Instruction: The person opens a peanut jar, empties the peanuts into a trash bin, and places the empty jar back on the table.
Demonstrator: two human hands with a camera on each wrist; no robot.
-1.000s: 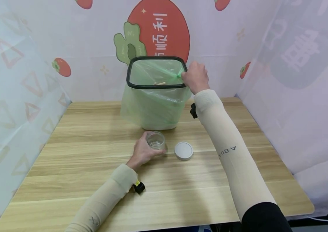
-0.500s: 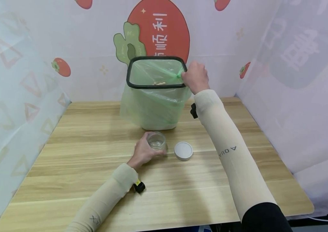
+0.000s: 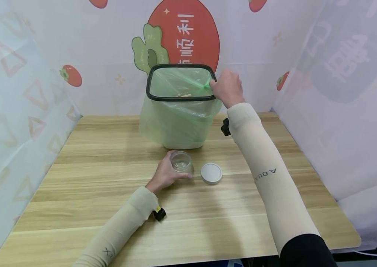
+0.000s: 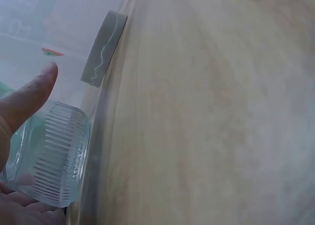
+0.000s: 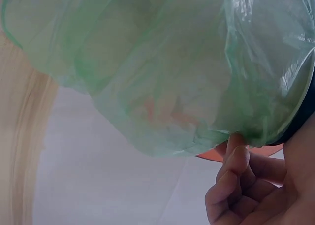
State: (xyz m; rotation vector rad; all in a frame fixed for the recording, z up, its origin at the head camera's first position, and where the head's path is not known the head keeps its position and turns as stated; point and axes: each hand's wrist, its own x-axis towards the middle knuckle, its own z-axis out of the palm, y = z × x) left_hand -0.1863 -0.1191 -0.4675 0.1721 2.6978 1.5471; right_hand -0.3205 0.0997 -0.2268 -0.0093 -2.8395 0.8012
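My left hand (image 3: 165, 172) holds a small clear glass jar (image 3: 181, 163), which stands upright on the table without a lid. In the left wrist view the ribbed side of the jar (image 4: 59, 153) shows between thumb and fingers. Just right of it lies a round white lid (image 3: 211, 173). At the back stands a trash bin lined with a green plastic bag (image 3: 183, 120) under a black rim (image 3: 179, 99). My right hand (image 3: 227, 89) grips the rim's right side, where the bag bunches up; the right wrist view shows curled fingers (image 5: 238, 158) against the bag.
Small pale pieces (image 3: 184, 95) are visible inside the bin. The wooden table (image 3: 85, 178) meets printed cloth walls (image 3: 105, 48) at the back and sides. The bag hangs loosely outside the bin.
Both hands keep their places, left at the jar and right at the bin's rim. The jar and the right hand appear very slightly further right; the view has shifted a little too.
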